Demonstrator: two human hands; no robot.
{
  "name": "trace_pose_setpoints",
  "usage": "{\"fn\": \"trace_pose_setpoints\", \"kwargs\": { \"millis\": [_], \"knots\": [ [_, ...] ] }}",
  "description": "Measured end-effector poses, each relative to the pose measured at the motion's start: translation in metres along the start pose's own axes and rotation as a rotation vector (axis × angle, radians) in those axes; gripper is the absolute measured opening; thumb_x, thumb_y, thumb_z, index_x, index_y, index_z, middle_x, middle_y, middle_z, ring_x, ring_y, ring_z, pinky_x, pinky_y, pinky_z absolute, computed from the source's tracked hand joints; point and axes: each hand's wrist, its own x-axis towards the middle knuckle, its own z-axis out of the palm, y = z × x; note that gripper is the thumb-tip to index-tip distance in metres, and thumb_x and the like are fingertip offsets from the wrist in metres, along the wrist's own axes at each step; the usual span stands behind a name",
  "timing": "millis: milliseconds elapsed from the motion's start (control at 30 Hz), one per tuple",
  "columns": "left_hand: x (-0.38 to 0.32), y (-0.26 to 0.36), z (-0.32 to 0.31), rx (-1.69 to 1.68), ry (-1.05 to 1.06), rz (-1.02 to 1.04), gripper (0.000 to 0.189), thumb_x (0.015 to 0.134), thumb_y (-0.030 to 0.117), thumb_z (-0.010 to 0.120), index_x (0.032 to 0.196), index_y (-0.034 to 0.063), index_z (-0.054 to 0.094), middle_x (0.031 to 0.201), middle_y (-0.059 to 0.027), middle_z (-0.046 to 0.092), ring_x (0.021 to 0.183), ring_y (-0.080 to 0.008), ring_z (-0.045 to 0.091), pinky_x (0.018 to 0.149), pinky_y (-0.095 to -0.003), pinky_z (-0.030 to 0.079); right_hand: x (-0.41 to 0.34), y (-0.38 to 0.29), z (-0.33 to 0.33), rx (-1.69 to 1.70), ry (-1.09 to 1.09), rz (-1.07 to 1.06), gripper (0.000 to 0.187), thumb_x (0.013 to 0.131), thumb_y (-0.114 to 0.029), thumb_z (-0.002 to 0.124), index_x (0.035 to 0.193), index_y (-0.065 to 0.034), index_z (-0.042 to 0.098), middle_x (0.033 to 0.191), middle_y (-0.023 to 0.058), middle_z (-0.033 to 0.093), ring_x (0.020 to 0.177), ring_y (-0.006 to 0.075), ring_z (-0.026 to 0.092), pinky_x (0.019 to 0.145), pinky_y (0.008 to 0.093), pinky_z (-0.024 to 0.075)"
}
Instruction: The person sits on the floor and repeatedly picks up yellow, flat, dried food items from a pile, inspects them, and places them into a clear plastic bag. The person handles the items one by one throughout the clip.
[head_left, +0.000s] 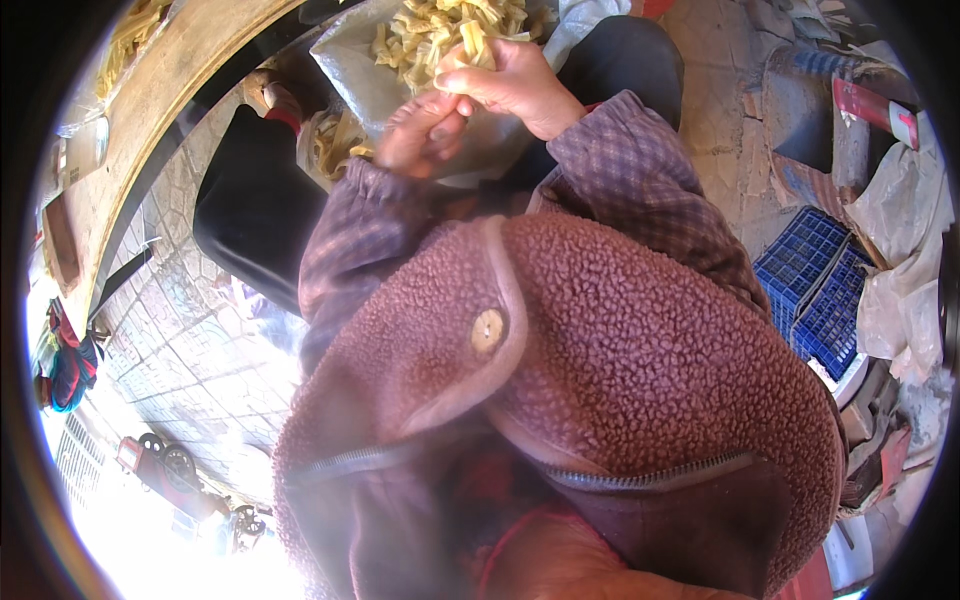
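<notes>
My right hand holds a small bundle of pale yellow, ribbon-like strips between thumb and fingers. Just below and to its left is my left hand, slightly blurred, with curled fingers whose tips meet those of the right hand. Whether anything thin lies between the left fingers is hidden. Beyond both hands, a heap of similar yellow knotted or bundled strips rests on a translucent plastic sheet or bag. More loose strips lie in a plastic bag beside the left wrist.
My dark-trousered knees flank the work. A curved-looking wooden board edge runs along the upper left, with strips in plastic past it. Blue plastic crates, crumpled plastic sheeting and a red-and-white box stand at the right. A wheeled vehicle is at lower left.
</notes>
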Motion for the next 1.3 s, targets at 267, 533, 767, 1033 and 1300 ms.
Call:
{"fn": "trace_pose_setpoints", "kwargs": {
  "millis": [267,533,767,1033,1300],
  "knots": [
    [-0.007,-0.007,-0.005,-0.031,0.061,0.011,0.020,0.091,0.023,0.050,0.083,0.0057,0.055,0.051,0.0070,0.031,0.042,-0.0051,0.024,0.042,-0.0210,0.022,0.000,0.007,-0.009,0.187,0.270,0.043,0.012,0.073,-0.009,0.069,0.070,-0.0054,0.059,0.059,-0.0034,0.051,0.048,0.0024,0.042,0.042,0.0191,0.0299],
    [-0.016,0.040,0.010,0.691,0.287,0.377,0.017,0.090,0.017,0.052,0.086,0.0037,0.062,0.059,0.0033,0.048,0.051,-0.0062,0.043,0.049,-0.0190,0.035,0.014,-0.050,-0.006,0.085,0.171,-0.065,0.012,0.078,-0.013,0.069,0.077,-0.0038,0.061,0.056,-0.0025,0.050,0.044,0.0020,0.040,0.039,0.0181,0.0278],
    [0.004,0.169,0.044,1.033,0.480,0.767,0.019,0.086,0.018,0.058,0.085,0.0006,0.066,0.060,0.0042,0.050,0.053,-0.0033,0.042,0.047,-0.0193,0.033,0.101,-0.125,0.014,-0.134,0.106,-0.629,0.030,0.075,-0.027,0.072,0.089,-0.0035,0.061,0.059,-0.0005,0.055,0.050,0.0046,0.050,0.044,0.0196,0.0372],
    [0.006,0.142,0.023,0.872,0.555,0.767,0.013,0.085,0.012,0.059,0.086,0.0012,0.065,0.060,0.0050,0.049,0.053,-0.0029,0.040,0.047,-0.0180,0.033,0.086,-0.117,0.018,-0.566,0.279,-0.867,0.017,0.083,-0.013,0.061,0.079,0.0009,0.053,0.062,0.0048,0.054,0.054,0.0115,0.051,0.050,0.0252,0.0406],
    [0.003,0.076,0.048,0.837,0.251,0.545,0.016,0.086,0.010,0.059,0.099,0.0004,0.060,0.067,-0.0003,0.055,0.059,-0.0081,0.050,0.056,-0.0226,0.044,0.025,-0.087,-0.006,-0.502,-0.053,-0.323,0.019,0.084,-0.016,0.063,0.099,-0.0045,0.063,0.072,-0.0034,0.059,0.059,0.0016,0.050,0.050,0.0158,0.0377]
  ]
}}
